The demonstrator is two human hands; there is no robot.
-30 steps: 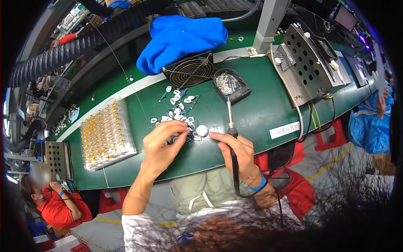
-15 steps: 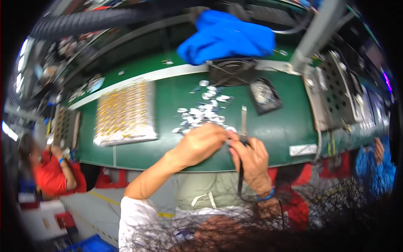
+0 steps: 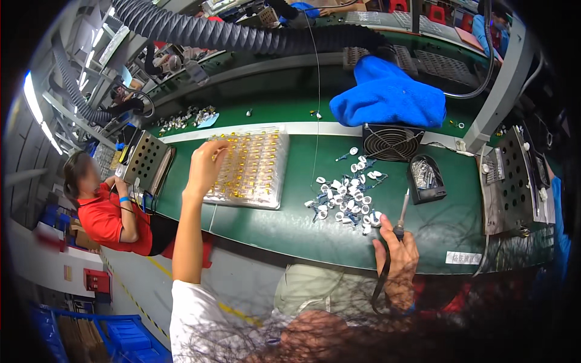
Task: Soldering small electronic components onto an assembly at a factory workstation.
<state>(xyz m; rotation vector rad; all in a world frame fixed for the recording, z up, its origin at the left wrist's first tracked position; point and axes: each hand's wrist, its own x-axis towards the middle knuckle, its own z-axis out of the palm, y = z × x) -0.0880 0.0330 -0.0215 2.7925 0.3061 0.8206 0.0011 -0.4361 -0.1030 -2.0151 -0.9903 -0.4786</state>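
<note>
My left hand (image 3: 207, 166) is over the left edge of a clear plastic tray (image 3: 275, 193) filled with rows of small yellow-and-clear parts (image 3: 248, 160). Its fingertips are pinched together; whatever may be between them is too small to make out. In my right hand (image 3: 399, 260) is a soldering iron (image 3: 404, 209), its metal tip pointing away from me and a black cord hanging down past the wrist. Beside the index finger lies a loose pile of small white round pieces with dark blue wires (image 3: 345, 196), spread over the green table (image 3: 290, 233).
A black fan (image 3: 393, 143) stands behind the pile, with a blue cloth (image 3: 393, 97) above it. A black bin of small metal parts (image 3: 427, 176) is at its right. Perforated metal boxes (image 3: 514, 181) (image 3: 144, 158) flank the table. A person in red (image 3: 115, 212) sits at left.
My left hand has left the pile, where both hands were together, and moved left to the tray. My right hand still holds the soldering iron. The view has shifted, showing more of the background.
</note>
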